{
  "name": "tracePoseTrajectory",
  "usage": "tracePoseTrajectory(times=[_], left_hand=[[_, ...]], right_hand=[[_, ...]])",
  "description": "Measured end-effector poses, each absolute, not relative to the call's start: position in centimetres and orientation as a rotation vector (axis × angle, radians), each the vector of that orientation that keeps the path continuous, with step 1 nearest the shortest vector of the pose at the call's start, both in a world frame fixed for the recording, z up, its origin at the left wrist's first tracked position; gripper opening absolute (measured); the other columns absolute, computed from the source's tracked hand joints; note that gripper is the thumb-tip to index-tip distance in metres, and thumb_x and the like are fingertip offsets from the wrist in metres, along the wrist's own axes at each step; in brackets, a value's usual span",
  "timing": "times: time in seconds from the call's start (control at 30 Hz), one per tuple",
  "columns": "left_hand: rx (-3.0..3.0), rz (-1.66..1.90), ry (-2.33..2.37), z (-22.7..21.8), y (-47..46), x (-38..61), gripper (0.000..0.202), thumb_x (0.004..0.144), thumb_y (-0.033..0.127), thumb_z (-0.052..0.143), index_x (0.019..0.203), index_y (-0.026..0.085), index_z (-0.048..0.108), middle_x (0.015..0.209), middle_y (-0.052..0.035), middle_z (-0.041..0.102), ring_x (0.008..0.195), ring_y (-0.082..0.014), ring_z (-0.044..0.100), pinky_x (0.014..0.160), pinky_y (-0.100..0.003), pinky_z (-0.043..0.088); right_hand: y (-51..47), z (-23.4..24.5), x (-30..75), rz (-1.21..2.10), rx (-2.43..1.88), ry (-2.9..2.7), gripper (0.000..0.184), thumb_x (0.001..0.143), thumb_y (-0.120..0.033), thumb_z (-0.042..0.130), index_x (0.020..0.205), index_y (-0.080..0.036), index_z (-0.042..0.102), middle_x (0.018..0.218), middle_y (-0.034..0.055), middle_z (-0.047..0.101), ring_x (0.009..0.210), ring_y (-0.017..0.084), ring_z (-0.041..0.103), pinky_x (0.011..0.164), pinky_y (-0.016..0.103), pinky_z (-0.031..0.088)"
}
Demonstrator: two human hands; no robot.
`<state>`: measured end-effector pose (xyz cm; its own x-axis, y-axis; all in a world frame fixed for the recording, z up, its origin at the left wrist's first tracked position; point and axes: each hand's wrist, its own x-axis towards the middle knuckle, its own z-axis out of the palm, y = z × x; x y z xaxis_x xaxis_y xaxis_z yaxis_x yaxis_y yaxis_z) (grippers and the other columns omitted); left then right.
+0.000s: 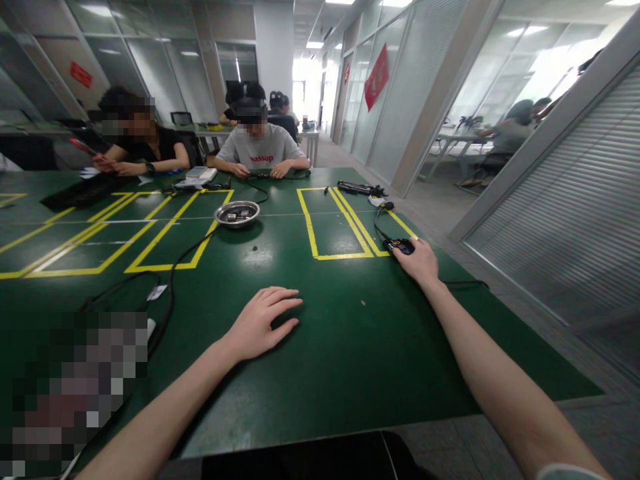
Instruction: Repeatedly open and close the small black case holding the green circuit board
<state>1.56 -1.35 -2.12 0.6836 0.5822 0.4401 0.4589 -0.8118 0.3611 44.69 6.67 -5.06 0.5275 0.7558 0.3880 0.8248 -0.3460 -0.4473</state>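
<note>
My left hand (267,323) rests on the green tabletop (330,360) near its front part, fingers stretched out and a little apart, with nothing in it. Further out to the right, my right hand (419,259) grips a small black corded device (401,247), perhaps a computer mouse with its inside showing. Orange bits are visible in it, but its far side is covered by my fingers. A black cable (379,225) runs from beside it toward a dark round piece (389,207).
A steel bowl (237,215) with small metal parts stands mid-table, a black cable (173,280) passing beside it. Yellow tape (310,230) marks rectangles. A folded black tripod-like item (357,189) lies at the far right. Two people (265,143) sit opposite. A blurred-out patch (80,393) covers the lower left.
</note>
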Motion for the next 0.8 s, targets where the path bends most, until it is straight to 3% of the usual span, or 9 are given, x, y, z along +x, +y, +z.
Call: tracePoseTrajectory(times=[0.13,0.23,0.47,0.8], left_hand=[[2.668,0.808,0.846,-2.1,-1.3,1.5,0.033,0.097,0.027,0.064,0.13,0.027,0.068,0.135,-0.0097,0.069,0.122,-0.0278,0.064,0.104,-0.051,0.053],[2.666,0.808,0.844,-2.1,-1.3,1.5,0.032,0.097,0.027,0.063,0.129,0.027,0.068,0.135,-0.0096,0.069,0.121,-0.0277,0.064,0.104,-0.051,0.053],[2.661,0.81,0.839,-2.0,-1.4,1.5,0.031,0.097,0.026,0.064,0.127,0.027,0.069,0.135,-0.0089,0.069,0.121,-0.0273,0.065,0.104,-0.05,0.053],[2.666,0.787,0.842,-2.1,-1.3,1.6,0.029,0.097,0.026,0.064,0.125,0.024,0.069,0.133,-0.0097,0.07,0.12,-0.0272,0.066,0.103,-0.05,0.053]], right_hand=[[6.5,-4.9,44.6,-0.162,-2.124,-1.293,0.036,0.079,-0.041,0.071,0.105,-0.017,0.077,0.138,0.0168,0.061,0.111,0.034,0.066,0.095,0.044,0.054],[6.5,-4.9,44.7,-0.183,-2.07,-1.285,0.031,0.075,-0.041,0.072,0.096,-0.018,0.077,0.127,0.0152,0.065,0.102,0.031,0.068,0.092,0.042,0.054],[6.6,-5.3,45.8,-0.21,-2.085,-1.14,0.041,0.083,-0.039,0.064,0.118,-0.018,0.069,0.111,0.0161,0.072,0.1,0.033,0.067,0.086,0.043,0.053],[6.4,-4.6,43.5,-0.081,-2.165,-1.409,0.042,0.083,-0.043,0.068,0.117,-0.02,0.073,0.114,0.0139,0.076,0.103,0.034,0.071,0.084,0.042,0.056]])
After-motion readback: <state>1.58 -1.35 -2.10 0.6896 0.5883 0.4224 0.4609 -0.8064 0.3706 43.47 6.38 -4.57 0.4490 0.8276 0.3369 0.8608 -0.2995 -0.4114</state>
